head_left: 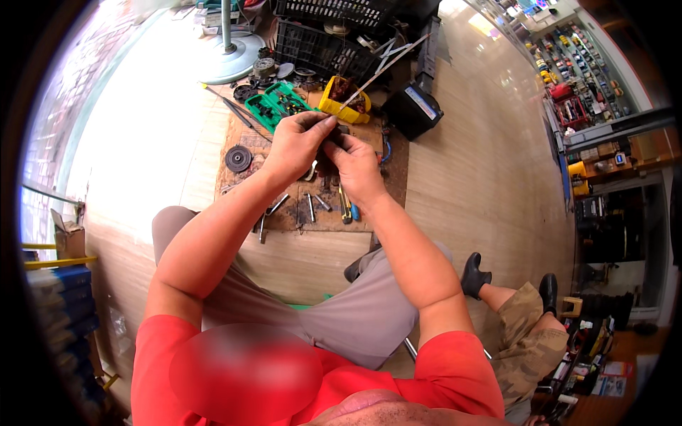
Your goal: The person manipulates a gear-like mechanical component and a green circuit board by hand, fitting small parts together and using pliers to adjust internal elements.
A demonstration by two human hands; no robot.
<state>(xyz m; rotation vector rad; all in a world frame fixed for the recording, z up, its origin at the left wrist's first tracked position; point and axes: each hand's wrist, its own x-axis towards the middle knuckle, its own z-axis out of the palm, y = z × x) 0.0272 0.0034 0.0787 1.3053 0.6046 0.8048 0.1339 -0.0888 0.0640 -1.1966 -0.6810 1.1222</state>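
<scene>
My left hand (pixel 300 142) and my right hand (pixel 356 170) meet above a worn wooden board (pixel 389 193). Thumb and fingers of the left are pinched together, and the right's fingers curl against them. Between them is a small dark part (pixel 342 130), mostly hidden and too small to name. Just beyond the fingertips, a long thin rod (pixel 387 69) slants up to the right; whether I touch it I cannot tell. On the board lie a dark grooved disc (pixel 238 158), a green tool case (pixel 261 108), a yellow bin (pixel 361 108) with reddish-brown parts, metal sockets (pixel 311 207) and a yellow-handled tool (pixel 346 208).
Black plastic crates (pixel 312 50) stand behind the board, with a round grey stand base (pixel 229 60) to their left. A black battery-like box (pixel 412 112) sits to the right. Another person's legs (pixel 522 312) extend in from the lower right. Stocked shelves (pixel 582 71) line the far right.
</scene>
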